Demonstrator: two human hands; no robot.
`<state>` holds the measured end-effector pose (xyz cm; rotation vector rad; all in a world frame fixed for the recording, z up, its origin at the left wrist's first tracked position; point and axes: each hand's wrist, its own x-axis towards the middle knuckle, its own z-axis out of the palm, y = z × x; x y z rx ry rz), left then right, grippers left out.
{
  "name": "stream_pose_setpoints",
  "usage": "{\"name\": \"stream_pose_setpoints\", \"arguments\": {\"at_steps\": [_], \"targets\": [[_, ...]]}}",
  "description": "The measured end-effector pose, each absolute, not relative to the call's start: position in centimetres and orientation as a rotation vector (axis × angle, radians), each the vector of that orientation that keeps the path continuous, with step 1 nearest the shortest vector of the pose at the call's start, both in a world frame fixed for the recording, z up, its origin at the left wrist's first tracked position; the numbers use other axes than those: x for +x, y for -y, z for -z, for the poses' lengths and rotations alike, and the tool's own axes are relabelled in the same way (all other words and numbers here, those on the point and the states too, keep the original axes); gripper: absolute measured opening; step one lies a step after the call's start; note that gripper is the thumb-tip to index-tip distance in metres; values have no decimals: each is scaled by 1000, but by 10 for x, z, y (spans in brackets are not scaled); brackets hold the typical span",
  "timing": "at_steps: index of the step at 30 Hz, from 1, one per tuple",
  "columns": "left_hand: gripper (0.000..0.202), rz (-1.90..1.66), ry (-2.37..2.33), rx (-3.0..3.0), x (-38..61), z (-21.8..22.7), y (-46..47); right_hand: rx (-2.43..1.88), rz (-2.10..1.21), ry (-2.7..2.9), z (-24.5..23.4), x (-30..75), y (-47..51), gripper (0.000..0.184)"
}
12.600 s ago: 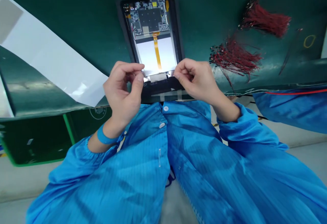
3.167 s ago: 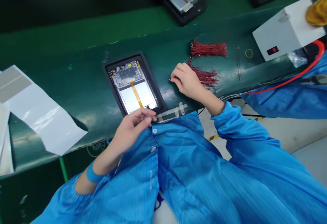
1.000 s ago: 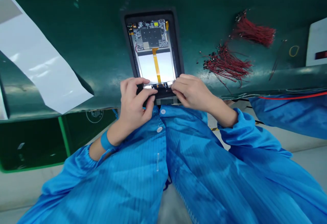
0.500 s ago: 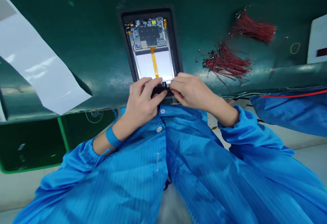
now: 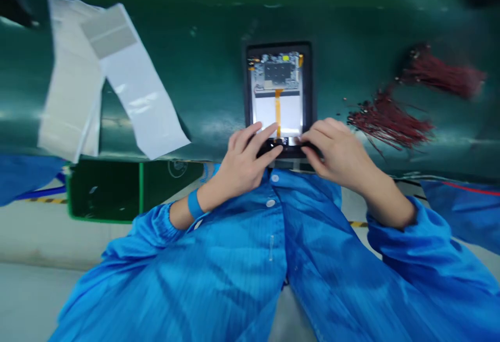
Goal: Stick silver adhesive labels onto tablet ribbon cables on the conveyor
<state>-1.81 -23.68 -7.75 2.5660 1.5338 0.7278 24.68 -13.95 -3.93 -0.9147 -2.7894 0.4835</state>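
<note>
An opened tablet lies in a black frame, its circuit board at the far end and an orange flat ribbon cable running down the pale middle part. My left hand rests with fingers spread over the near left end, fingertips touching the tablet. At the near right corner, my right hand has its fingers curled and its thumb close to the index fingertip, as in a pinch. Whatever lies between those fingertips is too small and blurred to make out. A dark strip shows between the two hands.
White and grey paper-like strips lie on the green bench mat to the left. Two bundles of thin red wires with black ends lie to the right. Below the bench edge at left is a green bin. Blue-clothed people are partly visible at both sides.
The view has shifted, so the tablet and bench things appear further right. My left fingers are more spread. My right thumb and index finger show a wider gap at the same corner.
</note>
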Motion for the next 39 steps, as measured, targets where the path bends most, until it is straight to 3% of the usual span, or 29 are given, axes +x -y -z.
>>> {"name": "stream_pose_setpoints", "arguments": {"at_steps": [3,5,7,9,12,14,17,19,23,26,29,34,36,39], "targets": [[49,-839,-2139,2255,-89,73,262,-884,-580,2619,36,247,136,11],[69,-759,-2573,1877,-138,71,278,-814,-704,2548,32,231,135,11],[95,-562,-2729,1619,-173,72,290,-727,-869,2509,28,201,136,12],[104,-368,-2703,1568,-187,77,298,-676,-1094,2467,26,160,139,12],[77,-335,-2685,1606,-181,86,310,-787,-1529,2339,31,92,143,3],[55,-488,-2723,1600,-170,90,320,-995,-1842,2141,38,49,143,13],[42,-758,-2714,1635,-154,88,338,-1196,-2273,1654,47,-9,136,26],[38,-877,-2601,1768,-145,82,353,-1164,-2391,1432,52,-41,127,29],[53,-1066,-2188,1849,-137,69,370,-1089,-2202,1458,56,-72,115,15],[62,-1483,-2043,1276,-150,69,358,-893,-2015,1733,57,-58,131,34],[67,-1731,-1773,809,-169,76,331,-585,-1941,2096,54,-24,158,43],[76,-1954,-1819,863,-165,69,296,-550,-1417,2311,29,16,170,70],[79,-1911,-1858,969,-153,57,292,-517,-1184,2315,16,21,163,64],[87,-1854,-1831,1016,-138,39,295,-487,-1142,2279,5,27,153,46]]}}
